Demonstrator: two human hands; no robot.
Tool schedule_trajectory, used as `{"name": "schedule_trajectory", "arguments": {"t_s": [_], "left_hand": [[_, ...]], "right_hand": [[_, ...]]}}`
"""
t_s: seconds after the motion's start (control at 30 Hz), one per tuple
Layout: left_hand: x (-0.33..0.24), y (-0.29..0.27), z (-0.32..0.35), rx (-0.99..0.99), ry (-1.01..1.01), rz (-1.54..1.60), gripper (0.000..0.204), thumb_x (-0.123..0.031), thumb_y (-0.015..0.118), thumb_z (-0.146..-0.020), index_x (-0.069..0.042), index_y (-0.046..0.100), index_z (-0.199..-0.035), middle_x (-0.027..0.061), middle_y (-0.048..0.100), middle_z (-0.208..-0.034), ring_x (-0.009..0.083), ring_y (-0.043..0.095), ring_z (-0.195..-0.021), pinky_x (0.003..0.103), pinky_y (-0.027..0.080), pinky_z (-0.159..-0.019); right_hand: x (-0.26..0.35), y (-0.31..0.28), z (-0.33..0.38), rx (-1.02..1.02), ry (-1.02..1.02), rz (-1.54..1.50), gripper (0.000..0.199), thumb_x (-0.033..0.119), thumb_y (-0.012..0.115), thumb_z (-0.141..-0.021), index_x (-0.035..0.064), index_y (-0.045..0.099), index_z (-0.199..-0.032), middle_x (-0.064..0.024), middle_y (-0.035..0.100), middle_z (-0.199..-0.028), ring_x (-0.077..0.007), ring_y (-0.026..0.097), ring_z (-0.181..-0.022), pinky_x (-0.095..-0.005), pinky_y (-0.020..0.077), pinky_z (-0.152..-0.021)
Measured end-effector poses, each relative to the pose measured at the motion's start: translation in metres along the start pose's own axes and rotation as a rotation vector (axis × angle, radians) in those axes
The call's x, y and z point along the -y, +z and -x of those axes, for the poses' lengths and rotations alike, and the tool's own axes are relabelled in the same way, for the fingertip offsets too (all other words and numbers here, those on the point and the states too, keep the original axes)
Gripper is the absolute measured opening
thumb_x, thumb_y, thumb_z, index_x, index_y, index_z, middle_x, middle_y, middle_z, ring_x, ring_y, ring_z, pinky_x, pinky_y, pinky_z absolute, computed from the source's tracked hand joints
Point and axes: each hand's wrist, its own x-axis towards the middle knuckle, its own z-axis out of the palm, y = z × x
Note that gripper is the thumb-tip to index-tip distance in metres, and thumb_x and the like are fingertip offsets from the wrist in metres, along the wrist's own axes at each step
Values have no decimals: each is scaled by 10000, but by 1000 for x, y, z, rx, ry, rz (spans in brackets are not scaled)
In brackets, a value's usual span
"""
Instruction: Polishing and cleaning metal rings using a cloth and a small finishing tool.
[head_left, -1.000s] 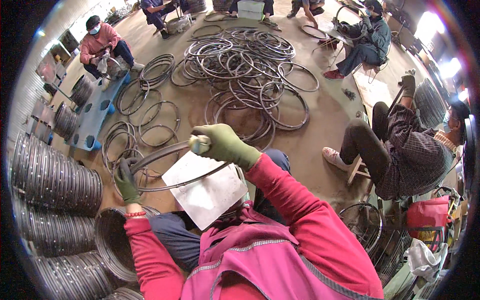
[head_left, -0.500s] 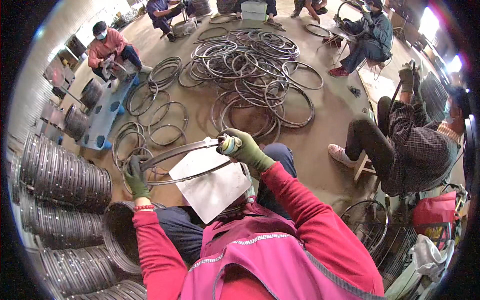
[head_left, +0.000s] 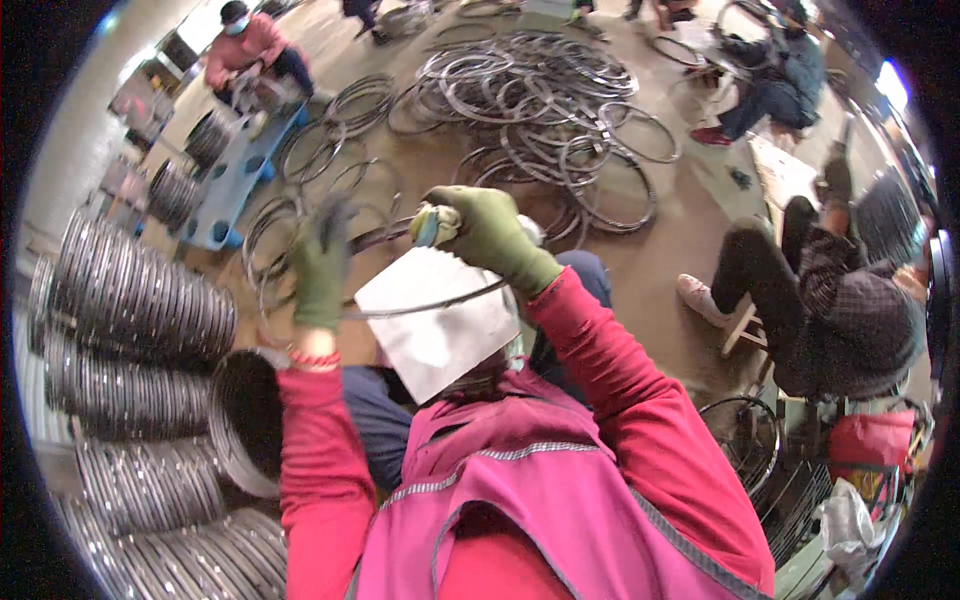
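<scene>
A thin dark metal wheel rim (head_left: 455, 301) is held up in front of me, over a white sheet (head_left: 425, 345) above my lap. My right hand (head_left: 500, 238), in an olive-green glove, is closed on a crumpled, light-coloured rag (head_left: 432, 226) at the far side of the rim. My left hand (head_left: 320, 265), also gloved, is at the rim's left side. Motion smears its fingers, so its grip and any contact with the rim are unclear.
Stacks of rims (head_left: 150, 290) stand close on my left, and a tangled pile of rims (head_left: 530, 90) lies on the floor ahead. A blue pallet (head_left: 235, 190) is at the far left. A seated co-worker (head_left: 850, 300) is on my right; other people sit farther off.
My left hand has shifted right and upward, blurring as it moves. The rag in my right hand has moved slightly left along with the rim's far side. The whole view has shifted a little.
</scene>
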Motion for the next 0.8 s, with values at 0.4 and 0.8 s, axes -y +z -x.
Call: {"name": "schedule_trajectory", "arguments": {"t_s": [0.4,0.8], "left_hand": [[12,4,6,34,-209,-383,251,-304,512,-858,-111,658,-921,146,632,-777,337,606,-699,412,469,-600],[1,-26,15,29,-186,-163,273,-267,487,-890,-53,650,-938,168,636,-817,348,608,-745,387,464,-631]], "right_hand": [[-40,-46,1,-494,214,-1000,192,112,617,-817,19,591,-983,-59,631,-890,-139,606,-757,-251,490,-692],[11,59,-15,16,-166,231,280,168,657,-636,109,586,-900,-109,617,-851,-306,612,-784,-396,487,-664]]}}
